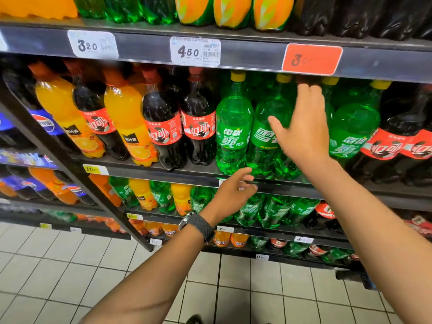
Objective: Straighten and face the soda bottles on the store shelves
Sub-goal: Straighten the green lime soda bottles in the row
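Note:
Large soda bottles stand in a row on the middle shelf [163,170]: orange ones [127,120], red-labelled cola ones [198,118] and green ones with yellow caps [233,127]. My right hand [304,127] is raised in front of the green bottles, fingers spread, its fingertips near the caps at the back; it covers part of one green bottle [264,136] and grips nothing. My left hand [233,192], with a dark watch on the wrist, hovers open at the shelf's front edge just below the green bottles.
The shelf above carries green, orange-wrapped and dark bottles behind price tags [195,51]. Lower shelves hold smaller green, orange and cola bottles [163,197]. A dark upright post [77,174] divides the bay from blue-labelled bottles at left. White floor tiles [70,277] lie below.

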`<action>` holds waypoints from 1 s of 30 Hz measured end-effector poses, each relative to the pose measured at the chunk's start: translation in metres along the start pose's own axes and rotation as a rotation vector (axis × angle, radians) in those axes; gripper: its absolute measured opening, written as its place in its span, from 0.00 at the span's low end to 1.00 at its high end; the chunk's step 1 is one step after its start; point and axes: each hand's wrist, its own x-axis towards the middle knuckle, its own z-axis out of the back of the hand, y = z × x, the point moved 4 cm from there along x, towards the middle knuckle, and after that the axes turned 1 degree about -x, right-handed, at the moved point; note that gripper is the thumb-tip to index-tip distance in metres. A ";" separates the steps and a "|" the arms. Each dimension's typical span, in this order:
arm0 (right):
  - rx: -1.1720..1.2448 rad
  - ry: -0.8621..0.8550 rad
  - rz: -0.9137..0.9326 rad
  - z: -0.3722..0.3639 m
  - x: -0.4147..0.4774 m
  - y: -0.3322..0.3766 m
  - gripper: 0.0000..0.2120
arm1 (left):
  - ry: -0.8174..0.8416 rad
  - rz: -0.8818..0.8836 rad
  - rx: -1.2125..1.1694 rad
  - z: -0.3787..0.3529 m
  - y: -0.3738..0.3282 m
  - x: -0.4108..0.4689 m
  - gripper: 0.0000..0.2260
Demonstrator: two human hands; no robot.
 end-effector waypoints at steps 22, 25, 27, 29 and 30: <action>0.552 1.103 -0.826 -0.074 -0.251 -0.073 0.11 | -0.044 0.259 0.110 0.026 0.078 -0.049 0.07; 0.572 1.043 -0.857 -0.055 -0.260 -0.103 0.10 | -0.025 0.273 0.123 -0.008 0.072 -0.049 0.09; 0.594 0.975 -0.893 -0.037 -0.267 -0.131 0.10 | -0.026 0.262 0.124 -0.036 0.068 -0.051 0.08; 0.614 0.913 -0.937 -0.017 -0.274 -0.161 0.08 | -0.048 0.256 0.129 -0.060 0.064 -0.055 0.08; 0.626 0.880 -0.962 -0.006 -0.278 -0.176 0.07 | -0.060 0.262 0.130 -0.074 0.061 -0.057 0.08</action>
